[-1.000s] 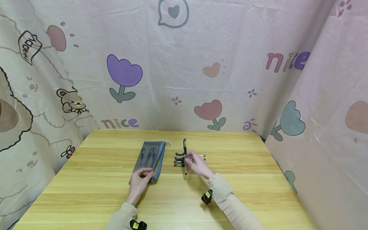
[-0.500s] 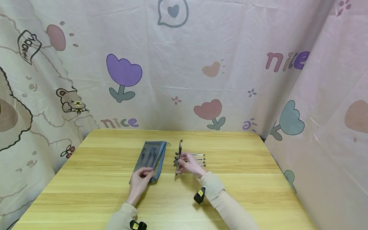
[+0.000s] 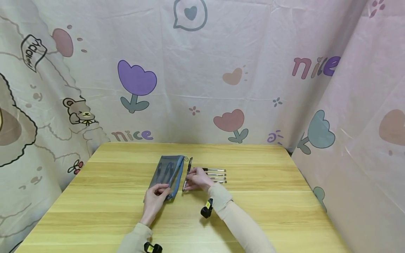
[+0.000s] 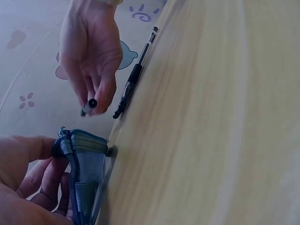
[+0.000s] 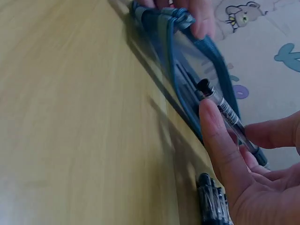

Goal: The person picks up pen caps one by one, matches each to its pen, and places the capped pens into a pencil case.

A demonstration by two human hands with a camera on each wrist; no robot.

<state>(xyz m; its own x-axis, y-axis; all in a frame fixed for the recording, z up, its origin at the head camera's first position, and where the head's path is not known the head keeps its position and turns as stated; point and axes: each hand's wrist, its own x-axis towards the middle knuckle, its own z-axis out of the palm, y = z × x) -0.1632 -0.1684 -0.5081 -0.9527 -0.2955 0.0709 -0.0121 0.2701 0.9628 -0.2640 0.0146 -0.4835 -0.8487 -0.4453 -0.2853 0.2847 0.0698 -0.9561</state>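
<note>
A blue-grey mesh pencil case (image 3: 162, 172) lies on the left of the table, its zip side (image 5: 220, 56) gaping toward the right. Pens show through its mesh. My left hand (image 3: 155, 198) pinches the near end of the case between thumb and fingers. In my right hand (image 3: 198, 180) a clear gel pen with black ends (image 5: 227, 112) is pinched between thumb and fingers, just right of the opening and apart from it. Several similar pens (image 3: 219, 174) lie side by side beyond the right hand, which partly hides them.
The wooden table (image 3: 269, 211) runs back to a printed cloth (image 3: 190, 70) hung behind it and at both sides. A black wrist camera (image 3: 207, 208) is strapped at the right sleeve, and another camera (image 3: 153, 247) at the left.
My right hand has carried the pen leftward, from over the row of pens to beside the case opening. The left hand keeps its hold on the case, which has shifted slightly right.
</note>
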